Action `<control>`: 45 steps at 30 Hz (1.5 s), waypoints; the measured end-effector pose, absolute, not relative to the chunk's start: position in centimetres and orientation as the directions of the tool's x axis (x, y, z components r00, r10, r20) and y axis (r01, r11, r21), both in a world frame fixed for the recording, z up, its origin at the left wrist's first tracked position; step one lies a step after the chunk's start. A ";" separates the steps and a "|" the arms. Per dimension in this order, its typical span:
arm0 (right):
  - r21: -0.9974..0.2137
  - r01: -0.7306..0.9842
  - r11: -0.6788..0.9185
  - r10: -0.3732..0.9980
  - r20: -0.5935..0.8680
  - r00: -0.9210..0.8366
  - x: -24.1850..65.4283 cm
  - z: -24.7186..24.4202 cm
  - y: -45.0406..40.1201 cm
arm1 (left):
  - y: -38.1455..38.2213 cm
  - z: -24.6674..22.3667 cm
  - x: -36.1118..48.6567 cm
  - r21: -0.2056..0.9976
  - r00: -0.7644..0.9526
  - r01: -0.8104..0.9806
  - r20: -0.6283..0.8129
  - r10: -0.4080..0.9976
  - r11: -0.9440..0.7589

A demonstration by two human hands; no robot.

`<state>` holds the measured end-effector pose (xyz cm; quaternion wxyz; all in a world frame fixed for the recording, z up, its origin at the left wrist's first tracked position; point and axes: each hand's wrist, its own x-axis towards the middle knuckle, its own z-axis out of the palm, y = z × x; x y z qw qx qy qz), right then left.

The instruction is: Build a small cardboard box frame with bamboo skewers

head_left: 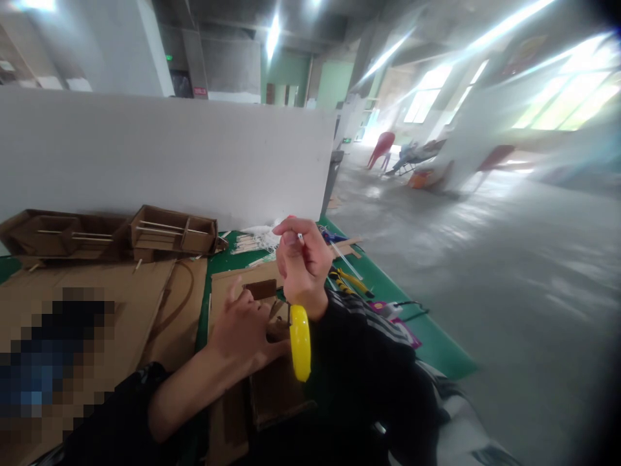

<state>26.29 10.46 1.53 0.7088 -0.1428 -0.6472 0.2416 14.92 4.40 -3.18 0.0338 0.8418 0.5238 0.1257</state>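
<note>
My left hand [242, 327] rests over a brown cardboard piece [281, 388] with raised parts, thumb stretched to the right and fingers curled onto its far side. One finger sticks up. Above and to the right, my right hand [303, 262] is lifted with thumb and index finger pinched together. Whatever lies in that pinch, if anything, is too small to make out. By the right wrist hangs a glossy yellow rounded thing [301, 343], whose kind I cannot tell. A cardboard flap [261, 288] stands up just beyond the left fingers.
Open cardboard boxes with thin sticks [174, 230] line the back left, against a white partition [169, 155]. Flat cardboard [121, 285] covers the left side. Yellow-and-black pliers [352, 283], white strings [262, 239] and wood strips lie on the green table [436, 353]. Red chairs [381, 149] stand beyond.
</note>
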 end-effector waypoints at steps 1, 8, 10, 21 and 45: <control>-0.518 -0.161 0.840 0.531 0.846 0.049 26.3 1.5 10.5 | 4.4 -3.0 14.9 0.173 0.438 0.870 0.163 0.884 -0.463; -0.542 -0.205 0.815 0.562 0.825 0.058 26.3 1.4 11.1 | 5.7 -3.1 13.3 0.116 0.532 0.830 0.134 0.836 -0.546; -0.549 -0.208 0.810 0.569 0.821 0.046 26.5 1.6 11.0 | 6.0 -3.2 13.0 0.182 0.557 0.801 0.124 0.821 -0.571; -0.534 -0.255 0.806 0.562 0.825 0.047 26.7 2.1 10.5 | 6.2 -3.7 13.1 0.334 0.600 0.727 0.116 0.791 -0.600; -0.463 -0.072 0.883 0.466 0.884 0.035 27.0 1.6 11.1 | 4.3 -3.6 14.7 0.196 0.456 0.851 0.188 0.870 -0.488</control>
